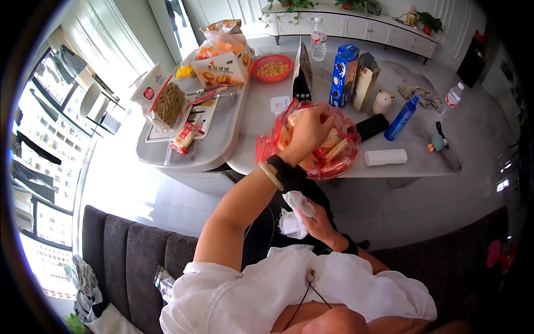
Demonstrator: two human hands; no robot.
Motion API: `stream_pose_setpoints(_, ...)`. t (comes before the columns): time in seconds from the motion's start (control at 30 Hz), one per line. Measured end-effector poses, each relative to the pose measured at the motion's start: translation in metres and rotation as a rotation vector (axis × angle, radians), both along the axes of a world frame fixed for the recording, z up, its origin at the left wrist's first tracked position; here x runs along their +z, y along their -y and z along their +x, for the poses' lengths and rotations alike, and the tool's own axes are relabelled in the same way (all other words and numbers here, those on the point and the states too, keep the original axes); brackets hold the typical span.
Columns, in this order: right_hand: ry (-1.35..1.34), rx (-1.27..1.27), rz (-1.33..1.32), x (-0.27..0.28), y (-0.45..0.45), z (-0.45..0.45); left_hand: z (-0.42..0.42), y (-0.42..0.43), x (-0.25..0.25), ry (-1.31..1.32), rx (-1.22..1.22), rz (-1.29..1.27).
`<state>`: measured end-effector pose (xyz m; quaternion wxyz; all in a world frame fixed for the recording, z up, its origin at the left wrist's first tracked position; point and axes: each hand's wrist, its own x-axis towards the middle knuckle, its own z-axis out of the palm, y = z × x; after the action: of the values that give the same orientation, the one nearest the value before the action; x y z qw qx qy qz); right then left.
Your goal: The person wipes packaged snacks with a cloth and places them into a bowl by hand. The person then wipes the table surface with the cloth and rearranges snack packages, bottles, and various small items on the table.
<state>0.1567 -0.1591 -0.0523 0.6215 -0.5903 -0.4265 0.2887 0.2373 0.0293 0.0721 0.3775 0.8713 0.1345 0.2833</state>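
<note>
My left hand, with a pale bangle and a black band at the wrist, is over a red, see-through snack bowl near the table's front edge. Its fingers are curled down and closed. What they grip, if anything, is hidden. Wrapped snacks in red and clear packaging fill the bowl around the hand. Lower down, in front of my body, my right hand is closed around a crumpled white cloth with frayed edges, part of which hangs from the fingers.
Right of the bowl are a black case, a white roll, a blue spray bottle and water bottles. Boxes stand behind. A pink bowl and food bags are to the left.
</note>
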Motion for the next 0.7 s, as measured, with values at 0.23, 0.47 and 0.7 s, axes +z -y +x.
stream_pose_setpoints(0.23,-0.048,0.016,0.039,0.005,0.001,0.002,-0.041,-0.026,0.016,-0.402,-0.059,0.362)
stream_pose_setpoints(0.47,-0.004,0.022,-0.050,-0.004,-0.006,-0.006,-0.039,-0.020,-0.021,-0.057,-0.301,0.333)
stream_pose_setpoints(0.7,-0.106,-0.030,-0.090,-0.011,-0.001,0.000,-0.091,-0.097,0.007,-0.081,0.250,0.578)
